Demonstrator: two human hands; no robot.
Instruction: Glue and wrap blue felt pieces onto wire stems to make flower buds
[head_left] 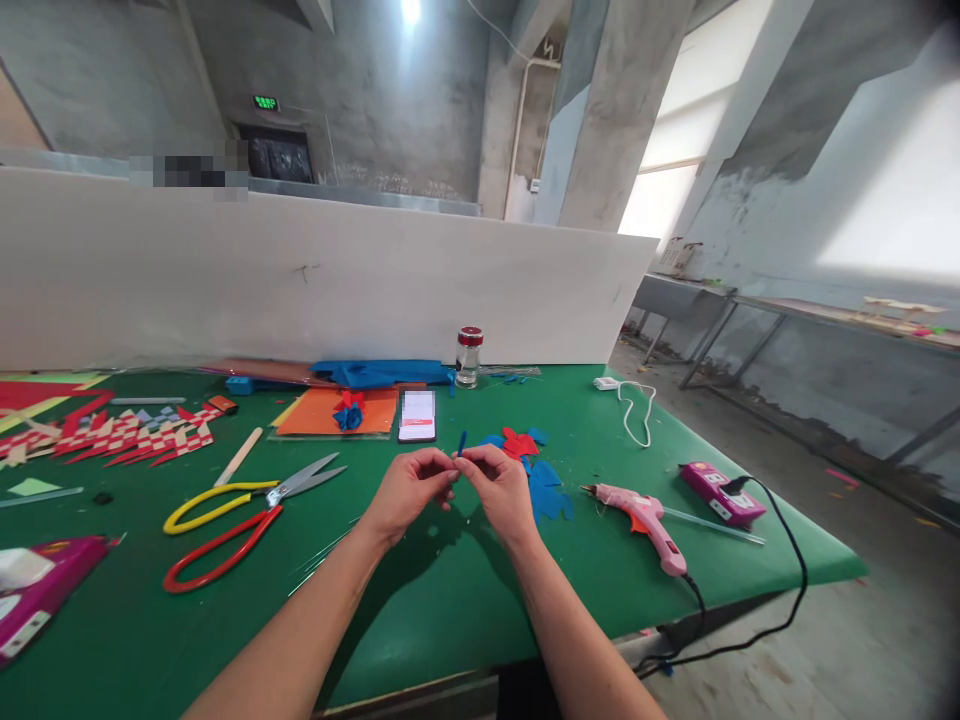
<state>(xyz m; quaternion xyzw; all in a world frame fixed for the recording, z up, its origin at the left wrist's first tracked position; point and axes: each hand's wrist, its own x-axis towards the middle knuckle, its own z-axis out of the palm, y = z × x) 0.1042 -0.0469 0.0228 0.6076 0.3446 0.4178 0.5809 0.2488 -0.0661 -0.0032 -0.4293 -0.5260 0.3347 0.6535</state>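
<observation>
One small blue strip [462, 444] is pinched between the two hands above the middle of the green table [450, 600]; the fingers [448, 472] of the left hand [409, 492] and those of the right hand [499, 488] are closed on its lower end, and its tip stands up at twelve o'clock from the knuckles. The strip appears only partly rolled or folded, so the work on it is judged to be at an early stage. One finished red-and-blue flower [349, 410] lies on one orange sheet [330, 412] at eleven o'clock, and one heap of red and blue cut pieces [529, 460] is touching the right hand's far side at two o'clock, seemingly left to be used. Two pairs of scissors, one yellow-handled pair [247, 493] and one red-handled pair [217, 550], lie at nine o'clock. One pink glue gun [645, 520] lies at three o'clock, untouched. One jar [469, 357] and one phone [417, 415] are seen at twelve o'clock.
</observation>
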